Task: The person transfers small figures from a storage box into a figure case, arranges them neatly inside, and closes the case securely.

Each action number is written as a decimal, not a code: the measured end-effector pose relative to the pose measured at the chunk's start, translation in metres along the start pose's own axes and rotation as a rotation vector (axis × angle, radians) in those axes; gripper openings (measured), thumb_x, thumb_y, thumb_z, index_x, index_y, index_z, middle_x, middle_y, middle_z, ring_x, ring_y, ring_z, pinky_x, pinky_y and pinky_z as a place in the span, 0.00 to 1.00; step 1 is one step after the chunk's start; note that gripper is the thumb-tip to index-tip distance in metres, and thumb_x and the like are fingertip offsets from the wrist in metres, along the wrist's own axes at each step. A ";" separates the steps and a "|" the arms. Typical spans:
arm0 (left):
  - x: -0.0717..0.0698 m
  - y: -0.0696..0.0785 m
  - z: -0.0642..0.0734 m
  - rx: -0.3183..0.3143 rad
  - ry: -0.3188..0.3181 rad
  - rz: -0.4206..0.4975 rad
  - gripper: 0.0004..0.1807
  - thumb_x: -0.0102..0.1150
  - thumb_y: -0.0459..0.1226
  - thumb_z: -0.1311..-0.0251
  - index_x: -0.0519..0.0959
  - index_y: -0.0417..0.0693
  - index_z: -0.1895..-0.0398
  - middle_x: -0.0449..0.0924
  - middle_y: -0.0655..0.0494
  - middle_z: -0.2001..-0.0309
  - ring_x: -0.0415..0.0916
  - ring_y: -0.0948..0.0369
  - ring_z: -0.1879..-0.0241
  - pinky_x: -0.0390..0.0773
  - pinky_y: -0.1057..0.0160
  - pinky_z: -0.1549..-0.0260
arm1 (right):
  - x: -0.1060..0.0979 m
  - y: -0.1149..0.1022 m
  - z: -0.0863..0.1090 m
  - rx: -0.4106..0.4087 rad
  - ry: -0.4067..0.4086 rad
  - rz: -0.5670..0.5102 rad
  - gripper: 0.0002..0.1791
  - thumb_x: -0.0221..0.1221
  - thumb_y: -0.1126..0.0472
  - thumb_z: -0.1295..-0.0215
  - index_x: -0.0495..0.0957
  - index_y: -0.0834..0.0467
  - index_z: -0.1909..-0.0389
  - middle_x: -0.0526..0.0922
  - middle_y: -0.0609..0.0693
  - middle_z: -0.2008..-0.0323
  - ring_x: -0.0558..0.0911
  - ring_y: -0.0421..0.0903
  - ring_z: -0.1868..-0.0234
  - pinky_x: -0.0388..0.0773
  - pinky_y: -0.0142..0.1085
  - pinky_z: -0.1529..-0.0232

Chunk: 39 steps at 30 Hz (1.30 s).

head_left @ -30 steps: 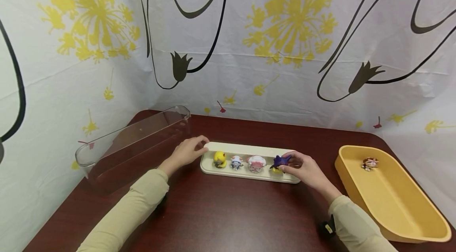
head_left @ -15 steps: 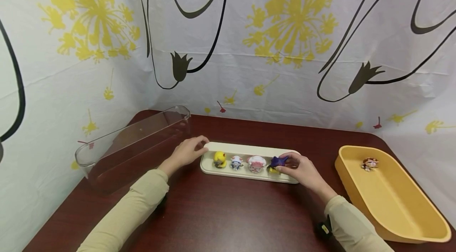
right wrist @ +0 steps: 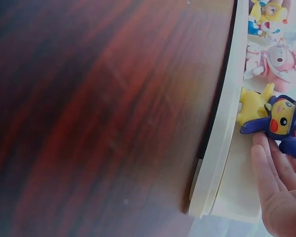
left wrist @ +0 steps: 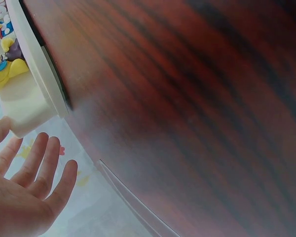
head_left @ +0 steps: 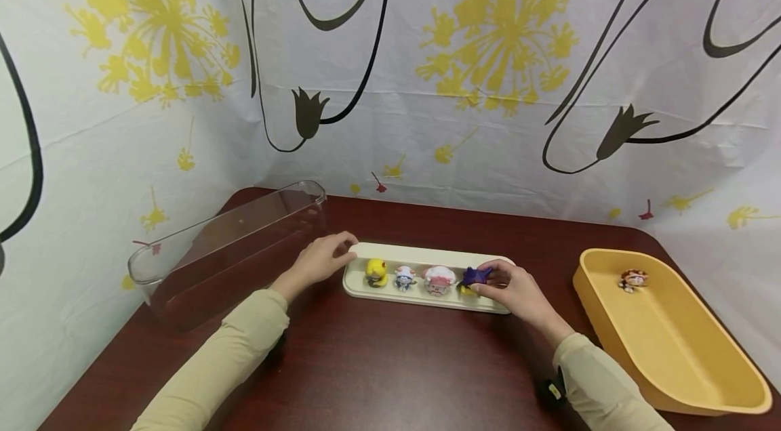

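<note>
A long cream tray lies across the middle of the table with a row of small toy figurines standing in it. At its right end my right hand pinches a yellow figurine in a dark purple hood, thumb and fingers around its head. In the right wrist view this Pikachu-like figurine stands on the tray floor. To its left are a pink-and-white figurine, a small white-and-blue one and a yellow one. My left hand, fingers loosely extended, touches the tray's left end.
On the right stands a yellow bin holding one brown-and-white figurine. A clear plastic cover lies at the left back of the dark red table. A patterned white curtain hangs behind.
My right hand has moved the purple-hooded figurine slightly left, closer to the pink-and-white one. My left hand has stayed at the tray's left end.
</note>
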State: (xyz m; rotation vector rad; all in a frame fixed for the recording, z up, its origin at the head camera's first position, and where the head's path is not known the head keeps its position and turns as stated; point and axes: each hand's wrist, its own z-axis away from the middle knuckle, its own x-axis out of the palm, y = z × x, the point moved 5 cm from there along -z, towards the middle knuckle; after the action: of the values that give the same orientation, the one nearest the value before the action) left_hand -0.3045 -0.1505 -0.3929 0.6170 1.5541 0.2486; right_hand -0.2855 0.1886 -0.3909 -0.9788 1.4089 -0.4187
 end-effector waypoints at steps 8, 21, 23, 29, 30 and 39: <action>-0.001 0.000 0.000 -0.001 0.003 -0.007 0.12 0.54 0.44 0.43 0.73 0.58 0.56 0.75 0.59 0.62 0.72 0.61 0.61 0.71 0.56 0.67 | -0.001 0.001 -0.001 0.000 -0.017 0.039 0.22 0.64 0.52 0.50 0.72 0.61 0.58 0.75 0.53 0.63 0.77 0.48 0.62 0.73 0.38 0.64; -0.001 0.001 0.000 -0.004 -0.003 -0.008 0.12 0.54 0.45 0.43 0.72 0.58 0.55 0.75 0.58 0.62 0.72 0.60 0.62 0.70 0.56 0.68 | -0.003 -0.003 0.001 -0.027 -0.026 0.055 0.23 0.63 0.49 0.50 0.72 0.59 0.57 0.76 0.51 0.64 0.77 0.46 0.63 0.73 0.38 0.64; -0.001 0.001 0.000 -0.001 -0.002 -0.007 0.12 0.54 0.44 0.43 0.72 0.58 0.56 0.75 0.58 0.62 0.72 0.60 0.62 0.70 0.56 0.68 | -0.004 -0.003 0.002 -0.035 -0.022 0.053 0.24 0.63 0.48 0.51 0.72 0.58 0.57 0.76 0.51 0.66 0.77 0.46 0.63 0.73 0.37 0.65; -0.001 0.001 0.000 0.006 0.000 -0.002 0.12 0.54 0.44 0.43 0.73 0.58 0.56 0.75 0.59 0.62 0.72 0.60 0.62 0.71 0.57 0.68 | -0.010 -0.004 0.003 -0.038 -0.013 0.056 0.23 0.63 0.49 0.50 0.73 0.57 0.56 0.78 0.48 0.68 0.78 0.44 0.64 0.73 0.36 0.66; -0.002 0.002 0.000 0.007 0.000 -0.001 0.12 0.54 0.44 0.43 0.73 0.58 0.56 0.75 0.59 0.62 0.72 0.60 0.62 0.71 0.57 0.68 | -0.011 -0.004 0.003 -0.040 -0.010 0.060 0.23 0.63 0.49 0.50 0.73 0.57 0.56 0.79 0.48 0.68 0.78 0.44 0.65 0.73 0.36 0.66; -0.001 0.002 0.001 0.002 0.000 -0.005 0.12 0.54 0.45 0.43 0.73 0.58 0.56 0.75 0.59 0.63 0.72 0.60 0.63 0.70 0.57 0.69 | -0.027 -0.008 0.004 -0.069 0.031 0.107 0.24 0.62 0.48 0.49 0.74 0.59 0.56 0.80 0.48 0.66 0.79 0.43 0.64 0.73 0.36 0.65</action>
State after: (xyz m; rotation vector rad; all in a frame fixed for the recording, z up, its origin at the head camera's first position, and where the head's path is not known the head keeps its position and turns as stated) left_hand -0.3034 -0.1499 -0.3912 0.6145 1.5558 0.2430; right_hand -0.2842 0.2060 -0.3688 -0.9510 1.5051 -0.3092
